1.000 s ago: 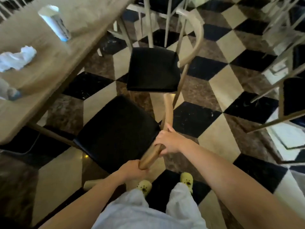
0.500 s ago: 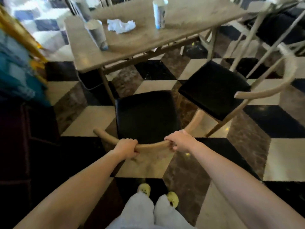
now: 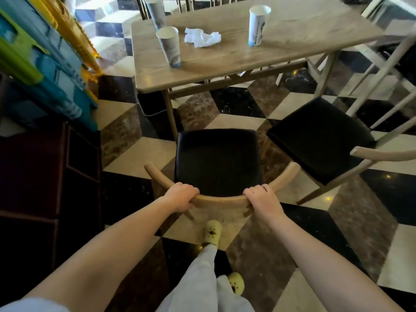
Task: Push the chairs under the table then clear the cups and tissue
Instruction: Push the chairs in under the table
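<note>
both my hands — left hand [image 3: 180, 195], right hand [image 3: 262, 199] — still grip the chair [image 3: 217, 163] backrest, now squared nearer the table [image 3: 227, 57].

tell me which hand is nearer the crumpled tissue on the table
Left, narrowly. The left hand grips the chair backrest almost straight below the tissue; the right hand grips the same rail further to the right. Both are well short of the table.
</note>
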Action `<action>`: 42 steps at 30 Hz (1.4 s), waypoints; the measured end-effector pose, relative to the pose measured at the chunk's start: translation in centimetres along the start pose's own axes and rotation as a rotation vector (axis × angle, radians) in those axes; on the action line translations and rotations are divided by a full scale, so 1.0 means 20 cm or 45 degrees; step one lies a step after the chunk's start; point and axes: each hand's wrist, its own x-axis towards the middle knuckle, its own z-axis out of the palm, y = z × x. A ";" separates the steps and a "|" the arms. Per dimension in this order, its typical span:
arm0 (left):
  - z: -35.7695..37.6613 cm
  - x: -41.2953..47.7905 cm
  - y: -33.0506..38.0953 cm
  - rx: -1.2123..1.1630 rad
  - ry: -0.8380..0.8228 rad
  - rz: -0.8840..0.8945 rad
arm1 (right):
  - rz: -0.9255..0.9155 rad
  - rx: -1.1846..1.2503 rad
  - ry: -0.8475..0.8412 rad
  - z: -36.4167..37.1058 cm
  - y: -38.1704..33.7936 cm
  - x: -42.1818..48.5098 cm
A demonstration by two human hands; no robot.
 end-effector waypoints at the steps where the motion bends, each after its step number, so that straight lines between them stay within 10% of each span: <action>1: -0.01 0.01 -0.01 -0.007 -0.006 -0.005 | -0.013 -0.001 0.010 0.00 0.00 0.01; 42: -0.92 0.99 -0.62 -0.116 0.195 -0.071 | -0.246 -0.063 -0.012 -0.55 0.59 1.52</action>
